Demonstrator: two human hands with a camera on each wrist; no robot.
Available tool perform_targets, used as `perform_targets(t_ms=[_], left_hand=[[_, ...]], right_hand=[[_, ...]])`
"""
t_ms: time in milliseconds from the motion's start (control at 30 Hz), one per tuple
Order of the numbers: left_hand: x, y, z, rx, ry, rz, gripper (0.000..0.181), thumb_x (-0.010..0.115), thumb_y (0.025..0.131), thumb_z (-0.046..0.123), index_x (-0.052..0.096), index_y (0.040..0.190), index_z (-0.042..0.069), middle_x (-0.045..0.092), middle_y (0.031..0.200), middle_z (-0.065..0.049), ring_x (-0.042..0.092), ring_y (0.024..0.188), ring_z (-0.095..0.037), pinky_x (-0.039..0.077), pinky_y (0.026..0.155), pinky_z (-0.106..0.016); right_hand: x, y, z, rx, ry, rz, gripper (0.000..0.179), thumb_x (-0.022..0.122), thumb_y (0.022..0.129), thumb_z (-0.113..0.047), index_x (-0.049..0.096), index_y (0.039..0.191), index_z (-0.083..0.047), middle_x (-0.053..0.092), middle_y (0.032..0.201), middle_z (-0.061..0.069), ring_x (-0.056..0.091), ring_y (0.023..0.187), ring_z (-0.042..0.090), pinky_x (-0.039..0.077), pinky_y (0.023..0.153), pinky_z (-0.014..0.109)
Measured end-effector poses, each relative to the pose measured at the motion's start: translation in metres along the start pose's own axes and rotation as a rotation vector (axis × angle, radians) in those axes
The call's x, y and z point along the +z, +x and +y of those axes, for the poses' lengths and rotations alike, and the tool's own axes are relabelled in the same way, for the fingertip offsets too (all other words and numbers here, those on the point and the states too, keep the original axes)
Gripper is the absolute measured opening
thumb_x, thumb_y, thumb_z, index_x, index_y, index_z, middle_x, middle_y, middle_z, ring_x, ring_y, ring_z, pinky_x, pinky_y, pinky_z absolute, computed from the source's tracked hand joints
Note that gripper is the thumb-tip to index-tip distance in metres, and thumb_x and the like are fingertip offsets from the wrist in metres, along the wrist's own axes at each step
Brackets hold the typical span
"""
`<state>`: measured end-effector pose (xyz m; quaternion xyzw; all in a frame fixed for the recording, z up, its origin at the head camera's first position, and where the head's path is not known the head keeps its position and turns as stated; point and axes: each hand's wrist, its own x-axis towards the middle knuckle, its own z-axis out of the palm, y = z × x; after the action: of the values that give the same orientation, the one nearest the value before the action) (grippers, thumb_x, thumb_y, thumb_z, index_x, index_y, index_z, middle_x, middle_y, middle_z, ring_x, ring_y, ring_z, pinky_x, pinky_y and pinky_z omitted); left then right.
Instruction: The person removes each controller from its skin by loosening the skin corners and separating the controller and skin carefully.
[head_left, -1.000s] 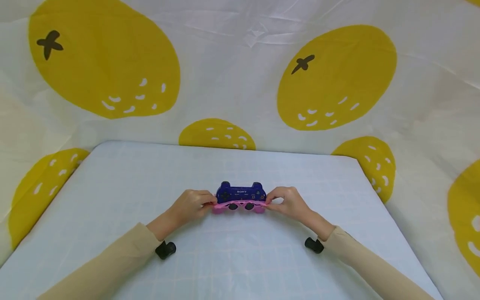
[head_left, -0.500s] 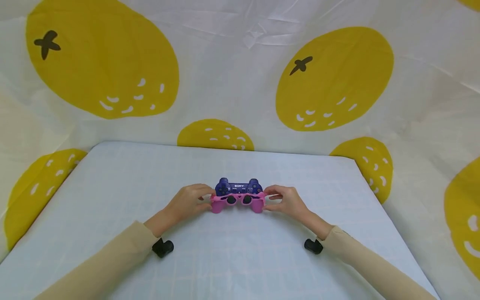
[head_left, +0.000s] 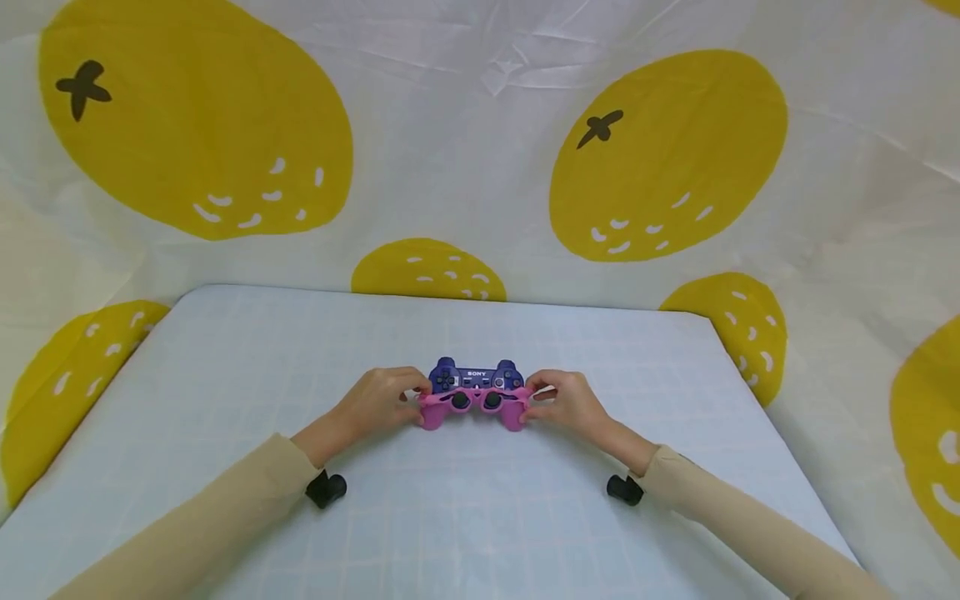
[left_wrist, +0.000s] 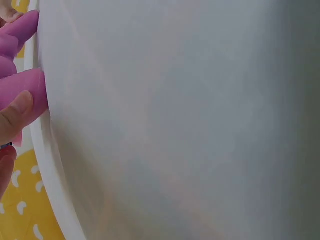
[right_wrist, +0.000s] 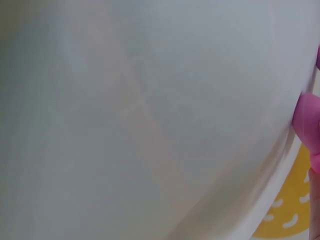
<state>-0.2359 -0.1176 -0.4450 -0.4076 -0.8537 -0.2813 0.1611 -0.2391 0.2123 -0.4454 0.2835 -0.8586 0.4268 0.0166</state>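
Left hand (head_left: 382, 402) and right hand (head_left: 567, 403), nearly closed, pinch a half-on pink sleeve (head_left: 512, 412) at nine and three o'clock around the Sony gamepad (head_left: 477, 378) between them; apparently mid-fitting, it likely needs stretching toward twelve.

A dark blue game controller (head_left: 477, 376) sits midway across the pale table (head_left: 480, 517), its face and white SONY lettering turned to the person, upper half bare; a pink cover (head_left: 512, 412) hugs the lower part and both grips, black thumbsticks (head_left: 492, 401) showing through
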Motion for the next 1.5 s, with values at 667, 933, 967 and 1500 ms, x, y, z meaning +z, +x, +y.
perform_targets(t_ms=[667,933,967,1500], left_hand=[[-0.0007,-0.0043,0.0027,0.056,0.052,-0.006,0.024,0.086,0.068,0.018,0.075,0.088,0.009,0.070,0.081,0.000,0.066,0.071,-0.010,0.055,0.067,-0.020],[0.0021,-0.0050,0.0028,0.117,0.031,-0.013,0.014,0.081,0.072,0.003,0.075,0.083,0.008,0.064,0.073,0.002,0.057,0.062,-0.006,0.051,0.062,-0.014],[0.0020,-0.0050,0.0030,0.124,0.030,-0.014,0.013,0.081,0.072,0.001,0.075,0.082,0.008,0.063,0.073,0.002,0.056,0.061,-0.006,0.051,0.061,-0.014],[0.0048,-0.0067,0.0017,0.097,0.169,0.027,0.022,0.084,0.071,0.012,0.071,0.089,0.011,0.070,0.088,0.001,0.067,0.081,-0.013,0.057,0.074,-0.025]], right_hand=[[-0.0011,-0.0009,0.0007,-0.189,-0.129,0.012,0.019,0.085,0.067,-0.007,0.068,0.075,-0.008,0.072,0.080,0.003,0.069,0.077,0.015,0.057,0.072,0.021],[-0.0014,-0.0039,-0.0017,-0.199,-0.164,0.002,0.017,0.084,0.069,-0.004,0.069,0.074,-0.007,0.072,0.078,0.004,0.070,0.074,0.015,0.056,0.071,0.019],[-0.0014,-0.0038,-0.0020,-0.198,-0.170,-0.003,0.016,0.084,0.069,-0.003,0.069,0.074,-0.007,0.072,0.078,0.004,0.070,0.073,0.015,0.056,0.071,0.018],[0.0000,-0.0044,-0.0059,0.002,-0.079,0.009,0.033,0.084,0.069,-0.006,0.067,0.097,-0.002,0.072,0.092,0.010,0.071,0.086,0.024,0.058,0.071,0.027]])
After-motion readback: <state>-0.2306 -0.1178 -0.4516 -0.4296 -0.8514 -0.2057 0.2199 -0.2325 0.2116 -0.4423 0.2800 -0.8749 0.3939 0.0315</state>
